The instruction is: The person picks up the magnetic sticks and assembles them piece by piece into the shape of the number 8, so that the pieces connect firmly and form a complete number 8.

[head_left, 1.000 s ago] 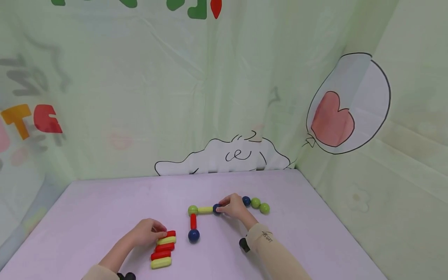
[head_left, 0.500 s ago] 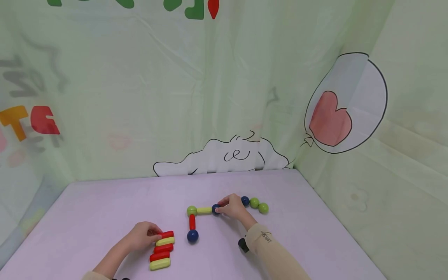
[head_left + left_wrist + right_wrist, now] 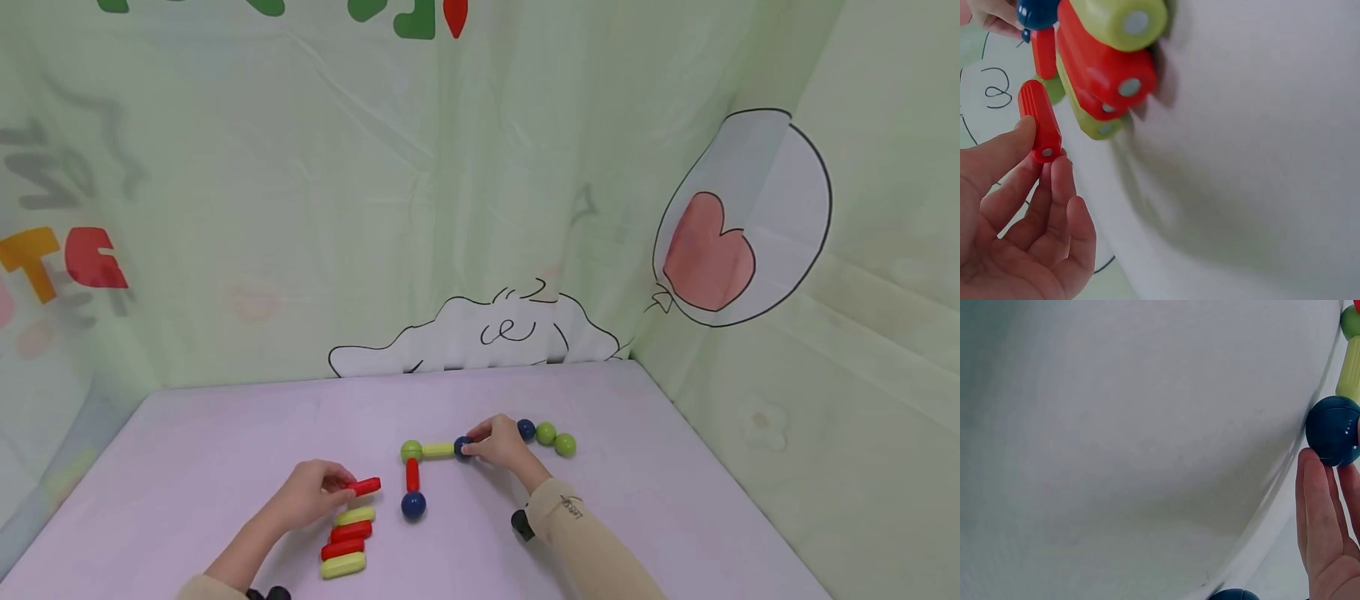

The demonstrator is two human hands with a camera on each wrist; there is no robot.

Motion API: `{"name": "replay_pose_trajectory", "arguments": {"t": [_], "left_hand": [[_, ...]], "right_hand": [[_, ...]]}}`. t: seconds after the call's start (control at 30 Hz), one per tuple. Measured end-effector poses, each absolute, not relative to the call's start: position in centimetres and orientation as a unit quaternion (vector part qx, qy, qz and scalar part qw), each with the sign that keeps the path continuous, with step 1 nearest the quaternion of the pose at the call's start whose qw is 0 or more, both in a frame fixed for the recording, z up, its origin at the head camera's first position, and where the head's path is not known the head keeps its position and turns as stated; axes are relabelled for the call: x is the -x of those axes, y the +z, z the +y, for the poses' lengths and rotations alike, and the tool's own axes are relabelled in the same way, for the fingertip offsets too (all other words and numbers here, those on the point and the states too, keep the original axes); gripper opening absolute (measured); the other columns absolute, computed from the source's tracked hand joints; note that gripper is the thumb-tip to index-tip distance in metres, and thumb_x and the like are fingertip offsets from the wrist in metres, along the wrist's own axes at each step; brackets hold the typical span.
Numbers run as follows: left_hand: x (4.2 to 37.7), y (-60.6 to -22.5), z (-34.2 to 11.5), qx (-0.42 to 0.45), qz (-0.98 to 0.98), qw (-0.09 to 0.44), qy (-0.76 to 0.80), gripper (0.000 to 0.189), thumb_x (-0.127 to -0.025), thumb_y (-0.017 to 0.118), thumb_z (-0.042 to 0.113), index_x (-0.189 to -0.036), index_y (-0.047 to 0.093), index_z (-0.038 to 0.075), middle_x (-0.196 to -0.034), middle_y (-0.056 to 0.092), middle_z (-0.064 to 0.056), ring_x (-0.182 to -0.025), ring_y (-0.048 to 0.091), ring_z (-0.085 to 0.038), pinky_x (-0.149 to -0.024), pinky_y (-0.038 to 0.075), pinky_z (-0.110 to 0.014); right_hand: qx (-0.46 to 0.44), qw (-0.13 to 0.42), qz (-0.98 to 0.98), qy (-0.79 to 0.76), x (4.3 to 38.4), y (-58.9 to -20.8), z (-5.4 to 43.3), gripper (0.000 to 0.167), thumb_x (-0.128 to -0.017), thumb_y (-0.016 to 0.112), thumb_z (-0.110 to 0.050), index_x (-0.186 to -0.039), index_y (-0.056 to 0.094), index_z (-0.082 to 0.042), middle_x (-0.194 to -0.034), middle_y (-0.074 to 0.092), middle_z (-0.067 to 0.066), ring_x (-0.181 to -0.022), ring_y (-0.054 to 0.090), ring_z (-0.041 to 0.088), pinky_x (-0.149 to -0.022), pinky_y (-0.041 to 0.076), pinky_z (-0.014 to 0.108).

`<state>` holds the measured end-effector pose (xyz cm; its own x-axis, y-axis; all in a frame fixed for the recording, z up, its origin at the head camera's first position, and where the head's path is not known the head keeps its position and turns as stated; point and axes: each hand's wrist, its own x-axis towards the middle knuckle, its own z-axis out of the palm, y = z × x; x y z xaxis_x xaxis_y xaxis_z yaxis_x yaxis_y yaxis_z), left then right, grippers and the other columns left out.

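My left hand [image 3: 313, 493] pinches a red magnetic rod [image 3: 1040, 122] between thumb and fingertips, raised off the row of rods. A metal disc shows in the rod's near end. Below that hand lie a yellow rod [image 3: 355, 517], two red rods [image 3: 351, 531] and another yellow rod [image 3: 343, 566]. With thumb and fingers my right hand [image 3: 501, 443] holds a dark blue ball [image 3: 1333, 430] at the end of a yellow rod [image 3: 438, 450]. That rod meets a green ball [image 3: 412, 451], from which a red rod [image 3: 412, 476] runs down to another blue ball [image 3: 413, 505].
Right of my right hand, a loose blue ball [image 3: 527, 430] and two green balls [image 3: 556, 439] lie in a line. The pale lilac table [image 3: 645, 517] ends at a printed curtain [image 3: 300, 208] behind and at the right.
My left hand has picked up the farthest red rod from the row, lifting it up and slightly right. The right hand stays on its blue ball.
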<state>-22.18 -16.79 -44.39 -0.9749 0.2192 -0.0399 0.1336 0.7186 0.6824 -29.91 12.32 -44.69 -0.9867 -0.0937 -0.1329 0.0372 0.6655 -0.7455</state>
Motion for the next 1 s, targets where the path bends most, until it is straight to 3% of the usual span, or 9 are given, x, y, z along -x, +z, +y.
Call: {"name": "replay_pose_trajectory", "arguments": {"t": [0.7,1.0], "left_hand": [[22.7,-43.3,-10.0,-0.176,0.914,0.047,0.363,0.017,-0.078,0.073,0.019,-0.094,0.070,0.012,-0.080,0.058,0.006,-0.072,0.045,-0.014,-0.056,0.041,-0.023],[22.7,-44.5,-7.3,-0.209,0.919,0.038,0.332,0.014,-0.077,0.073,0.019,-0.090,0.072,0.015,-0.066,0.052,0.010,-0.060,0.044,-0.009,-0.052,0.037,-0.022]], "right_hand": [[0.007,0.077,0.908,-0.411,29.9,-44.6,12.3,0.023,-0.074,0.076,-0.013,-0.093,0.069,-0.004,-0.084,0.062,0.005,-0.070,0.056,0.014,-0.063,0.050,0.025],[0.008,0.077,0.909,-0.409,29.7,-44.5,12.3,0.022,-0.074,0.076,-0.014,-0.093,0.069,-0.005,-0.084,0.062,0.006,-0.071,0.057,0.016,-0.064,0.051,0.026]]}}
